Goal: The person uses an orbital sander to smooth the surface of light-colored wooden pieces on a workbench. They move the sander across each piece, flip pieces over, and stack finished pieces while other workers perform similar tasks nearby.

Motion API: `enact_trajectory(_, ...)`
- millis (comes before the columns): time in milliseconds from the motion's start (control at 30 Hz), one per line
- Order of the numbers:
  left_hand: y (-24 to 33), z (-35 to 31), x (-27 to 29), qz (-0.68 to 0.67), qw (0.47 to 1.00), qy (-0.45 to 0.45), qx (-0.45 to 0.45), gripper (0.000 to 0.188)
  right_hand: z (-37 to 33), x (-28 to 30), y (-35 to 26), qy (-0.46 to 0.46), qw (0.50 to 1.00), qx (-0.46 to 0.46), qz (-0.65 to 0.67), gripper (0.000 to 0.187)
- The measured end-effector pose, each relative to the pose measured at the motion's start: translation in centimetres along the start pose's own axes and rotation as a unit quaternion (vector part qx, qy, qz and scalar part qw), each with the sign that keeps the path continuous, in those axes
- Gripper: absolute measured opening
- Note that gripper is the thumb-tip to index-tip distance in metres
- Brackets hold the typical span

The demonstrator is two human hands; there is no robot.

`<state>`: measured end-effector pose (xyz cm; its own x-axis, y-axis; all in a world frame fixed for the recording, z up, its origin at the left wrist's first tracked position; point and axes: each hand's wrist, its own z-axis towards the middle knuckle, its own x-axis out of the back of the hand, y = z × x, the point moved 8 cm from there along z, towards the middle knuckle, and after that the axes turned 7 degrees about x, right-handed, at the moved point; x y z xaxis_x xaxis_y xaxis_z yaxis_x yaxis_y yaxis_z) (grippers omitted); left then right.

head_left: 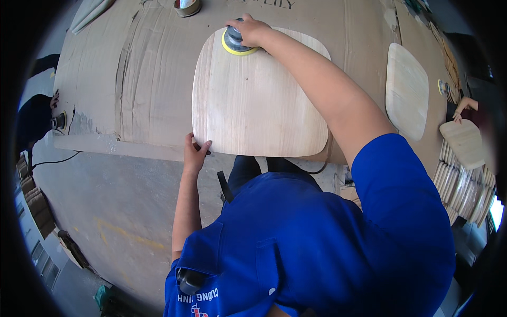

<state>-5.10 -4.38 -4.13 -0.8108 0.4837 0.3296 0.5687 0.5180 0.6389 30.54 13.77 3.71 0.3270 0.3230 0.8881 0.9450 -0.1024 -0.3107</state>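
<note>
A pale wooden panel [259, 100] with rounded corners lies flat on the cardboard-covered table in front of me. My right hand [252, 30] reaches across it and is closed over a round orbital sander [233, 39], whose body is dark and whose pad edge is yellow. The sander rests on the panel's far left corner, its pad against the wood. At the near left corner, my left hand [197, 152] grips the panel's edge with thumb and fingers. Some of the left fingers are hidden under the edge.
Brown cardboard [158, 79] covers the table. A second wooden panel [406, 90] lies to the right, near another sander [443, 87]. A round tin [187, 7] stands at the far edge. Co-workers are at both sides; one hand [465, 108] touches a panel [463, 143] above stacked boards [465, 182].
</note>
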Motion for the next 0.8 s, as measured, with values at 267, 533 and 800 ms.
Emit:
enact_trajectory(267,0.0,0.1,0.1,0.034,0.999,0.003,0.008,0.056,-10.2,1.0,12.2,0.024,0.997,-0.061,0.044,0.071)
enact_trajectory(533,0.4,-0.5,0.2,0.038,0.999,0.03,0.026,0.055,-24.7,-3.7,12.9,0.032,0.996,-0.018,0.083,0.07)
enact_trajectory(800,0.0,-0.7,0.1,0.013,0.999,0.051,-0.001,0.054,-33.5,-7.9,7.4,-0.001,0.997,0.031,0.065,0.07)
